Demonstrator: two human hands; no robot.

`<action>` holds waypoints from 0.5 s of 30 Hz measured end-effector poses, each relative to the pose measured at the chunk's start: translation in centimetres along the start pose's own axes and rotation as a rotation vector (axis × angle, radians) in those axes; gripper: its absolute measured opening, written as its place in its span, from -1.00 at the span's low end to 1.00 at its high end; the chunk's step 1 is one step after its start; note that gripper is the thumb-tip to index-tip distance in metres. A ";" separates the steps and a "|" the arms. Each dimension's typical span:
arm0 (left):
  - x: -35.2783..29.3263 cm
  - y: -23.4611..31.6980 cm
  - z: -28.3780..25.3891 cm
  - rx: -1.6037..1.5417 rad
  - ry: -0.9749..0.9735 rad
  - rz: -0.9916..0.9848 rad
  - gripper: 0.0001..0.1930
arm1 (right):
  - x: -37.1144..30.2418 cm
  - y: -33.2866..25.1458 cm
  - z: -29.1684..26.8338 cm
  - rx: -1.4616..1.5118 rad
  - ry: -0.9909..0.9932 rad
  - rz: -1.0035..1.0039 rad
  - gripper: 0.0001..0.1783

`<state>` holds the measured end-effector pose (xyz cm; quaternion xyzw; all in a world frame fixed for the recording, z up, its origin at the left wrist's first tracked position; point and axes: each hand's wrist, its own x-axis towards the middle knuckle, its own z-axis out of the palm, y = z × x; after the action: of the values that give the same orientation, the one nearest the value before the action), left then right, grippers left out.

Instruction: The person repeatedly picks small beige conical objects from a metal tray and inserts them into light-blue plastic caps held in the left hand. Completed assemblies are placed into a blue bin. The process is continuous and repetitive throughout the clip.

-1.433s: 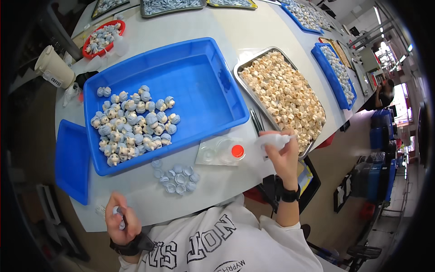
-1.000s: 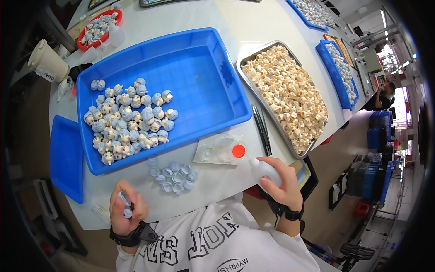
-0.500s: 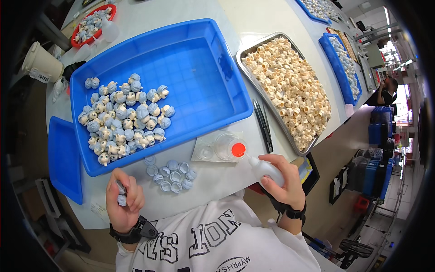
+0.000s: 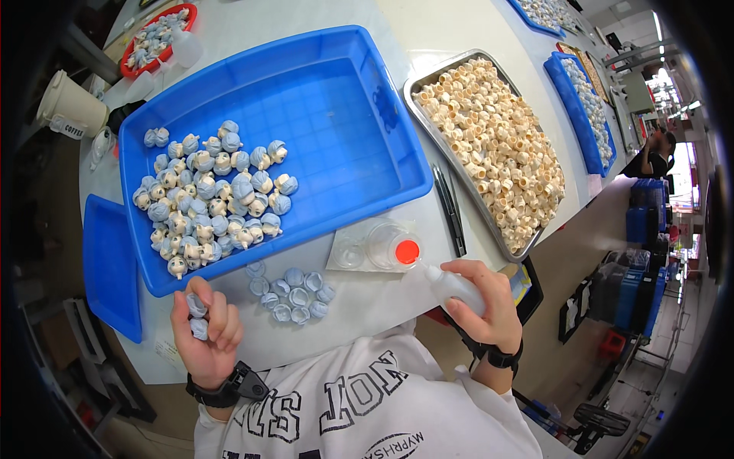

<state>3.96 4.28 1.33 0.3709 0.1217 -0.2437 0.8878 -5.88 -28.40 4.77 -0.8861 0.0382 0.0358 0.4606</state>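
My left hand point(image 4: 212, 335) is closed round two small light-blue hollow hair pieces point(image 4: 197, 306), one above the other; the upper one's hollow faces up. My right hand point(image 4: 493, 310) grips a translucent white squeeze bottle point(image 4: 459, 292), tilted with its thin nozzle toward the upper left. Close to the nozzle tip is a clear plastic container point(image 4: 380, 246) with a red disc at its end, lying on a clear sheet. On the table between my hands lie several loose light-blue hollow pieces point(image 4: 298, 297), many with hollows up. Small doll heads point(image 4: 202, 187) with blue hair fill the left of a large blue tub point(image 4: 321, 210).
A metal tray point(image 4: 520, 255) heaped with cream hollow pieces point(image 4: 489, 145) stands right of the tub. Black tweezers point(image 4: 449, 210) lie between them. At the left are a smaller blue tray point(image 4: 111, 268), a cream bucket point(image 4: 80, 103) and a red basket point(image 4: 193, 15). Another person point(image 4: 657, 153) is far right.
My left hand has turned slightly, so the upper piece's hollow now shows. The right hand and bottle have barely moved; the whole view has shifted a little.
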 end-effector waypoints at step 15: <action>0.1 0.3 -0.3 0.066 -0.213 -0.080 -0.56 | 0.1 0.1 0.1 -0.004 0.016 -0.027 -0.59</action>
<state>4.23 4.66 1.22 0.3665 0.0331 -0.3209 0.8727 -5.83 -28.37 4.56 -0.8878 0.0298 0.0226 0.4588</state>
